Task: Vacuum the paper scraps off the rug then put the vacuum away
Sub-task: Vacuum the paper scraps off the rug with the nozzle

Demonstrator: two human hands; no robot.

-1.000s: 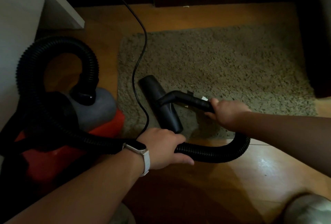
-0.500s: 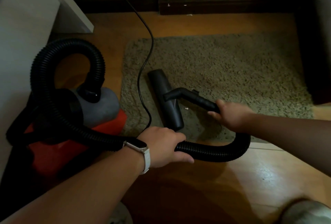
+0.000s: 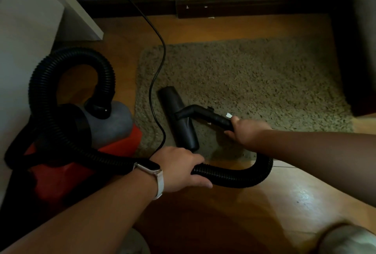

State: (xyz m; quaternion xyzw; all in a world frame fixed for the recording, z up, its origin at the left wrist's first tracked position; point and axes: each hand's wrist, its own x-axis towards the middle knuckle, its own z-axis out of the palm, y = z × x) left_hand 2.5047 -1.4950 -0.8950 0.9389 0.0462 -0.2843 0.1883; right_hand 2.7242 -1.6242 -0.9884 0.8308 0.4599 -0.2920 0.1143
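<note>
Head view looks down at a shaggy olive rug point(image 3: 254, 74) lying on a wood floor point(image 3: 284, 203) in the middle of the frame. On the rug's lower left part rests the black floor nozzle point(image 3: 187, 133), laid lengthwise from upper left to lower right, with a curved black tube point(image 3: 215, 117) plugged into its middle. The right hand point(image 3: 247, 131) is clenched round the far end of that tube, knuckles up. Just beside its thumb, touching the rug, lies a small white paper scrap point(image 3: 229, 114). From under the right hand the ribbed black hose point(image 3: 234, 180) loops down over the floor and runs left into the left hand point(image 3: 179, 169), which grips it from above with fingers wrapped round. That wrist wears a watch point(image 3: 156, 172) on a pale strap. Past the left hand the hose carries on to the left, arches up high and plugs into the grey top of the vacuum point(image 3: 116, 119), whose red body sits at lower left of the frame, just beside the rug's left edge. A thin black cord point(image 3: 150, 95) comes down from the top of the frame, crosses the rug's left edge and ends near the left hand. White furniture point(image 3: 24, 20) fills the upper left, and a dark baseboard point(image 3: 244, 6) runs along the top
</note>
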